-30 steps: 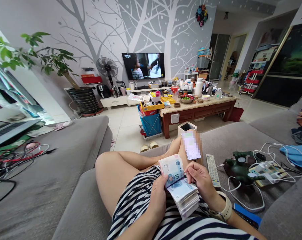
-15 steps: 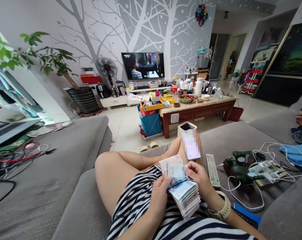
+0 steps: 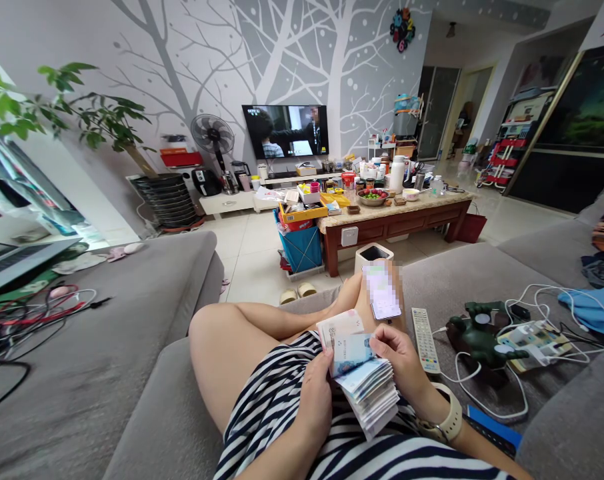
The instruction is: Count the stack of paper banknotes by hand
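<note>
I sit on a grey sofa (image 3: 132, 413) in a striped dress. A thick stack of banknotes (image 3: 369, 390) rests in my lap. My left hand (image 3: 316, 400) grips the stack from the left, thumb on the folded-up top notes (image 3: 345, 340). My right hand (image 3: 399, 360), with a watch on its wrist, pinches the right edge of the top note. A phone (image 3: 382, 293) with a lit screen lies on my leg just beyond the notes.
A white remote (image 3: 423, 337), a dark green toy (image 3: 477, 337), a power strip with white cables (image 3: 532, 337) lie on the sofa to my right. Ahead stand a white bin (image 3: 375, 253) and a cluttered wooden coffee table (image 3: 397, 217). A laptop (image 3: 17, 257) and cables lie at left.
The top note, raised upright a second ago, has been bent down and drawn to the right by my right fingers. The stack and my left hand stayed in place.
</note>
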Tool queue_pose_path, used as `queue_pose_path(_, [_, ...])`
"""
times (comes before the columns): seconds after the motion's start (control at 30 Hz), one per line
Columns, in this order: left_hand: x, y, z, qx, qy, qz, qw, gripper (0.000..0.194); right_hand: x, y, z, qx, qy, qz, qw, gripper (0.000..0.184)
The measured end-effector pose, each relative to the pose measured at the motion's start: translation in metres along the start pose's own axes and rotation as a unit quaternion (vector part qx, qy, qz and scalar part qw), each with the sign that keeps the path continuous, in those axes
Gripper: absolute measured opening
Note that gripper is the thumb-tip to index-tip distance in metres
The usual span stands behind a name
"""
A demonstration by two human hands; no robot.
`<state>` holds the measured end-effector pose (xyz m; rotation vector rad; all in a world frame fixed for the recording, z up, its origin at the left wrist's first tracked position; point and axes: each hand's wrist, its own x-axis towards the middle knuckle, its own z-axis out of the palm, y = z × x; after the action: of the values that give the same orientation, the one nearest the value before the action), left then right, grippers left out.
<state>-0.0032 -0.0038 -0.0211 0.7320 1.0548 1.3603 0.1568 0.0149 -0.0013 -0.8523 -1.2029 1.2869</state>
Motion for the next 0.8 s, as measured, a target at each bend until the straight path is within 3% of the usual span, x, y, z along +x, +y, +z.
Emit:
queue_pose_path(0.37, [0.005,-0.009,-0.008,0.031,0.025,-0.004,0.999,0.043,-0.001,-0.002,0.000,-0.007,-0.001,-0.016,1.000,0.030])
queue_pose_path(0.8, [-0.008,0.013,0.011,-0.007,0.011,0.000,1.000,0.036,0.001,0.004,-0.003,-0.005,0.017,-0.011,1.000,0.037])
